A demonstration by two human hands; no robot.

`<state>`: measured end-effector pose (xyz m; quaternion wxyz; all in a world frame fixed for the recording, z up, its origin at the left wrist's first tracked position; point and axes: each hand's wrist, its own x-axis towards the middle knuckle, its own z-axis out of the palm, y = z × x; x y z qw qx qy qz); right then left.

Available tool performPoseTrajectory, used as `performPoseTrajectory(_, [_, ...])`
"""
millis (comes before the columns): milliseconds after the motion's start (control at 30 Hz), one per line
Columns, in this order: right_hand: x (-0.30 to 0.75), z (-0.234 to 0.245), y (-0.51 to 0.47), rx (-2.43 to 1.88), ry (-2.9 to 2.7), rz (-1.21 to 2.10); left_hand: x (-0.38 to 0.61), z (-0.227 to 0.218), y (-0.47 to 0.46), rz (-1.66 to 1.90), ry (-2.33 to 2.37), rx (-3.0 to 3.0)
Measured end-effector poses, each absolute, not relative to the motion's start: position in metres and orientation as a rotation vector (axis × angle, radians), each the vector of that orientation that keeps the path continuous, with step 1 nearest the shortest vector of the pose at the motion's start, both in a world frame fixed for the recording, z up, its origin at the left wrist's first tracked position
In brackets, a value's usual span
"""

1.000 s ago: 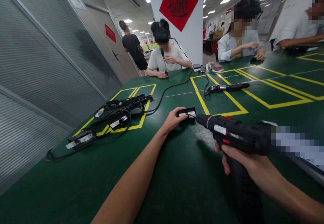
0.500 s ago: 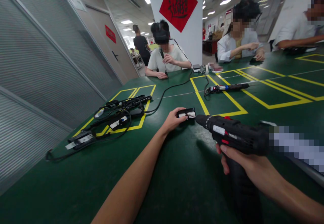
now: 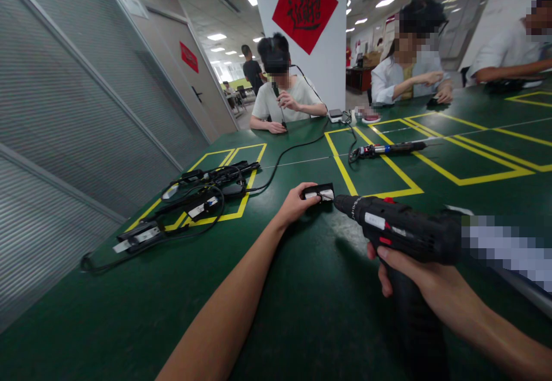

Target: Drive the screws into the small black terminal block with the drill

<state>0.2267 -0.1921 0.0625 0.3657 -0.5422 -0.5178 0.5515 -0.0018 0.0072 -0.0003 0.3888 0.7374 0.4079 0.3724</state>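
Note:
Closed around the left end of a small black box-like part with a white label [image 3: 325, 193], my left hand [image 3: 297, 204] keeps it on the green table [image 3: 310, 289]. My right hand [image 3: 414, 274] grips a black cordless drill [image 3: 401, 226] by its handle, with the index finger near the trigger. The drill points left, and its chuck is close to the right end of the part. A thin bit reaches over the label; whether its tip touches the part is too small to tell.
Black adapters with tangled cables [image 3: 207, 197] lie on the left, over yellow tape. A pen-shaped electric screwdriver [image 3: 388, 149] with a cord lies beyond the drill. A blurred pale object [image 3: 509, 249] is at the right edge. Co-workers [image 3: 287, 91] sit across the table.
My hands, the drill and the labelled part hold almost the same position. The view has shifted very slightly, and a standing person in the background has moved a little to the right.

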Motion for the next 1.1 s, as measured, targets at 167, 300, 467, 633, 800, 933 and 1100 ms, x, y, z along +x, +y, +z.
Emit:
performPoseTrajectory(167, [0.2271,0.0623,-0.1924,-1.398,-1.336,1.411,-0.0022,-0.0024,0.0087,0.950,1.027,1.873])
performPoseTrajectory(300, [0.2273,0.0607,-0.1919,-1.392,-1.336,1.420,-0.0020,-0.0046,0.0101,0.945,1.005,1.866])
performPoseTrajectory(467, [0.2273,0.0576,-0.1910,-1.417,-1.320,1.424,-0.0020,-0.0049,0.0104,0.943,1.009,1.875])
performPoseTrajectory(633, [0.2268,0.0576,-0.1898,-1.417,-1.317,1.436,-0.0022,-0.0054,0.0109,0.946,1.010,1.875])
performPoseTrajectory(800, [0.2273,0.0601,-0.1909,-1.393,-1.324,1.429,-0.0021,-0.0045,0.0096,0.944,1.013,1.863])
performPoseTrajectory(933, [0.2273,0.0629,-0.1921,-1.420,-1.330,1.439,-0.0013,-0.0021,0.0079,0.939,1.026,1.855])
performPoseTrajectory(1100, [0.2263,0.0645,-0.1914,-1.406,-1.336,1.435,-0.0007,-0.0005,0.0070,0.936,1.039,1.855])
